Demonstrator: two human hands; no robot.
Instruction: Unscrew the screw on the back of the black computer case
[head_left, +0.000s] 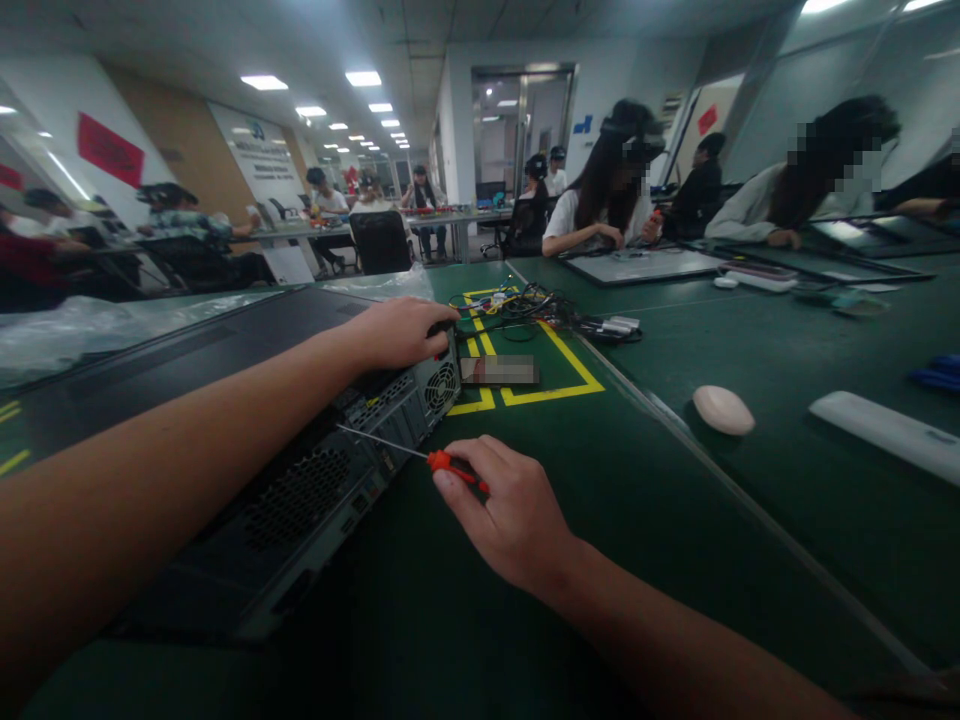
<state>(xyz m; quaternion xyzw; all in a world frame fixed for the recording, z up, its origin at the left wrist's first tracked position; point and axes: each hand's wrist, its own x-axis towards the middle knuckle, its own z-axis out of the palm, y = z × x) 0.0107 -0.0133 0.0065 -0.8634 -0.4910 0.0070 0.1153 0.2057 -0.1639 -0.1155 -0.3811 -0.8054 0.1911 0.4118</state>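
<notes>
A black desktop computer case lies on its side, its grey rear panel with vents and a fan grille turned toward the right. My left hand rests on the far rear corner of the case, fingers curled over its edge. In my right hand is a screwdriver with a red handle, pinched between thumb and fingers. Its thin shaft points left, and the tip is at the rear panel's upper edge; whether it touches a screw cannot be seen. My left forearm crosses above the case.
Beyond the case lies a tangle of cables by yellow tape marks. A small blurred-out block sits near the fan. On the right are a pale mouse and a long white bar. Co-workers sit across the green table.
</notes>
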